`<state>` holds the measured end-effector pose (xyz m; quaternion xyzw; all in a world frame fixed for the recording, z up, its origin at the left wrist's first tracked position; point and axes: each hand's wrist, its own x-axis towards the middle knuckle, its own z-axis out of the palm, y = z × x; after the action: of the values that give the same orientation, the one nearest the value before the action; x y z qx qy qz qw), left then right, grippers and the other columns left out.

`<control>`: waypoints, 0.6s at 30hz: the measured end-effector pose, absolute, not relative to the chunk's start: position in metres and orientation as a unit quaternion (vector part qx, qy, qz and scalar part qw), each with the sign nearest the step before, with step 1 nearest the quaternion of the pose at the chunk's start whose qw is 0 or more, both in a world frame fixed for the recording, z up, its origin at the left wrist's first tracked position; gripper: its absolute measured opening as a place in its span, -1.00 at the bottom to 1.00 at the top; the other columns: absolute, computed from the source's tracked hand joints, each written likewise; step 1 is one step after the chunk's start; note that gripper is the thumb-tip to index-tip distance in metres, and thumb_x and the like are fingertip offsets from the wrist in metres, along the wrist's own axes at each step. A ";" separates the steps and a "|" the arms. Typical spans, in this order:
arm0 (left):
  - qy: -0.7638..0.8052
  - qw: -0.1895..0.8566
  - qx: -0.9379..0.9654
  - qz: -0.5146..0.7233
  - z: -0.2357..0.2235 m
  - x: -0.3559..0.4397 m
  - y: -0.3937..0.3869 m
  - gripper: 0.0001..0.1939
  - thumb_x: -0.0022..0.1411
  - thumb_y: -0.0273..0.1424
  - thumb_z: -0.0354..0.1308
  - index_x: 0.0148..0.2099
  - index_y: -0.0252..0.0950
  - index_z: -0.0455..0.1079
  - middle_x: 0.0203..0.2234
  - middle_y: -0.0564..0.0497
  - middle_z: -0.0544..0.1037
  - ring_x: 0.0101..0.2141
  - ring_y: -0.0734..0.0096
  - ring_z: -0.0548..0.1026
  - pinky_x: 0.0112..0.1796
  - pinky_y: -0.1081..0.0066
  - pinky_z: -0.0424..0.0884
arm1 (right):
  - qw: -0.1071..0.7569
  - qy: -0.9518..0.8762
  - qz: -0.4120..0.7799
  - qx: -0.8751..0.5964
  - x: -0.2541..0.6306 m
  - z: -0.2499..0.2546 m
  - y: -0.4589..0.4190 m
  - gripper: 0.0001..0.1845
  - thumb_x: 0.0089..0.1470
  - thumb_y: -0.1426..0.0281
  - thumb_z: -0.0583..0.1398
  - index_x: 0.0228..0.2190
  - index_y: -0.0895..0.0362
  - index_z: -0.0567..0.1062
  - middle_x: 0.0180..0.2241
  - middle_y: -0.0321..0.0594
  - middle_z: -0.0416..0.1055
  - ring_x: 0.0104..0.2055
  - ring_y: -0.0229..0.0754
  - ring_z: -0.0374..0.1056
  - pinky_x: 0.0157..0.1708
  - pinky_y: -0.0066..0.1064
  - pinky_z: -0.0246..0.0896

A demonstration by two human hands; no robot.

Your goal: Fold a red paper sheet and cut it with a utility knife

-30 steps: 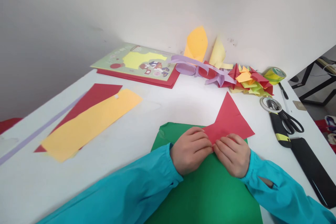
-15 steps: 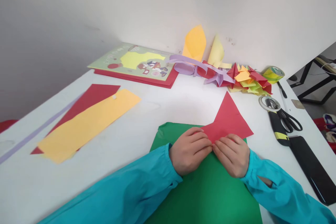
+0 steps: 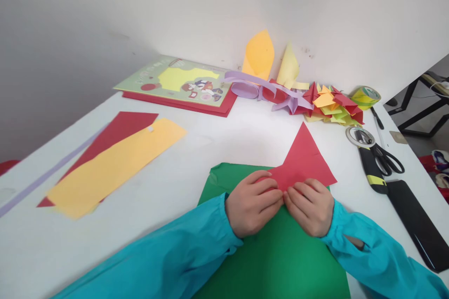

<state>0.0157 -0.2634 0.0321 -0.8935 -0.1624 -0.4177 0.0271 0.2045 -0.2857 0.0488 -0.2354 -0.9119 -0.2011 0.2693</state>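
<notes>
A piece of folded red paper (image 3: pixel 304 161) lies over the far part of a green sheet (image 3: pixel 280 257), with a pointed triangle spreading away from my hands. My left hand (image 3: pixel 254 203) has its fingers closed on the paper's near left part. Close beside it, fingertips almost touching, my right hand (image 3: pixel 310 205) pinches the near edge of the same paper. The fold between the fingertips is mostly hidden under them.
Yellow paper (image 3: pixel 115 168) overlaps red paper on the left, near a purple strip (image 3: pixel 52 170). A picture book (image 3: pixel 157 79), folded paper shapes (image 3: pixel 329 105) and tape (image 3: pixel 365 97) stand along the wall. Scissors (image 3: pixel 387 159) and a black object (image 3: pixel 419 224) lie right.
Both hands stay on the red paper, almost unmoved. The view has shifted slightly, and the paper's right corner sits a touch lower.
</notes>
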 end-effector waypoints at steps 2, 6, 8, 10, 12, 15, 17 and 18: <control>-0.168 0.035 -0.891 -0.419 0.032 0.015 -0.264 -0.86 0.24 -0.59 0.05 -0.36 -0.35 0.37 -0.49 0.04 0.51 -0.35 0.43 0.44 -0.12 0.23 0.36 | 0.262 -0.912 -0.205 -0.241 0.205 0.048 -0.286 -0.80 0.11 0.59 0.10 -0.45 0.24 0.50 -0.47 -0.15 0.46 -0.38 -0.19 0.31 -0.40 -0.28 0.14; -0.176 0.029 -0.893 -0.412 0.037 0.014 -0.263 -0.88 0.21 -0.58 0.12 -0.38 -0.33 0.35 -0.52 0.10 0.50 -0.37 0.48 0.45 -0.13 0.27 0.37 | 0.259 -0.913 -0.202 -0.243 0.205 0.048 -0.285 -0.80 0.10 0.58 0.10 -0.49 0.24 0.50 -0.48 -0.18 0.44 -0.40 -0.20 0.27 -0.41 -0.28 0.09; -0.174 0.029 -0.893 -0.415 0.039 0.013 -0.262 -0.88 0.20 -0.58 0.14 -0.37 -0.32 0.35 -0.53 0.13 0.50 -0.38 0.50 0.45 -0.14 0.29 0.37 | 0.261 -0.913 -0.198 -0.242 0.205 0.049 -0.284 -0.80 0.09 0.58 0.11 -0.51 0.24 0.49 -0.51 -0.18 0.42 -0.41 -0.20 0.25 -0.41 -0.28 0.07; -0.171 0.027 -0.893 -0.416 0.040 0.013 -0.262 -0.89 0.20 -0.58 0.15 -0.37 -0.31 0.35 -0.52 0.14 0.51 -0.39 0.50 0.45 -0.15 0.29 0.37 | 0.260 -0.914 -0.197 -0.242 0.206 0.050 -0.283 -0.79 0.09 0.58 0.12 -0.53 0.24 0.48 -0.54 -0.20 0.38 -0.42 -0.21 0.22 -0.41 -0.28 0.05; -0.171 0.024 -0.891 -0.420 0.040 0.013 -0.262 -0.88 0.20 -0.57 0.16 -0.37 -0.30 0.34 -0.52 0.15 0.52 -0.39 0.50 0.46 -0.15 0.29 0.38 | 0.259 -0.913 -0.197 -0.247 0.207 0.049 -0.282 -0.77 0.09 0.57 0.12 -0.56 0.22 0.46 -0.58 -0.22 0.34 -0.44 -0.23 0.19 -0.41 -0.29 0.02; -0.176 0.016 -0.883 -0.434 0.037 0.013 -0.261 -0.88 0.20 -0.57 0.16 -0.38 -0.30 0.33 -0.51 0.16 0.52 -0.39 0.51 0.46 -0.15 0.29 0.38 | 0.260 -0.909 -0.200 -0.257 0.211 0.047 -0.281 -0.70 0.11 0.52 0.14 -0.64 0.19 0.39 -0.64 -0.27 0.25 -0.48 -0.26 0.14 -0.42 -0.30 -0.03; -0.176 0.009 -0.879 -0.443 0.035 0.013 -0.260 -0.88 0.20 -0.55 0.16 -0.38 -0.28 0.32 -0.51 0.16 0.52 -0.40 0.52 0.45 -0.17 0.30 0.38 | 0.260 -0.908 -0.205 -0.257 0.214 0.045 -0.279 -0.68 0.11 0.49 0.16 -0.66 0.18 0.37 -0.65 -0.27 0.23 -0.49 -0.26 0.13 -0.43 -0.30 -0.05; -0.177 0.004 -0.877 -0.447 0.034 0.012 -0.258 -0.88 0.21 -0.55 0.15 -0.38 -0.27 0.32 -0.51 0.16 0.52 -0.40 0.52 0.45 -0.18 0.30 0.39 | 0.261 -0.907 -0.209 -0.255 0.215 0.044 -0.279 -0.70 0.10 0.49 0.17 -0.65 0.18 0.38 -0.64 -0.27 0.25 -0.48 -0.26 0.14 -0.43 -0.31 -0.04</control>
<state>0.0120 -0.2582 0.0335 -0.8769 -0.1770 -0.4469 0.0041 0.2154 -0.2785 0.0439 -0.2551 -0.9073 -0.2094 0.2606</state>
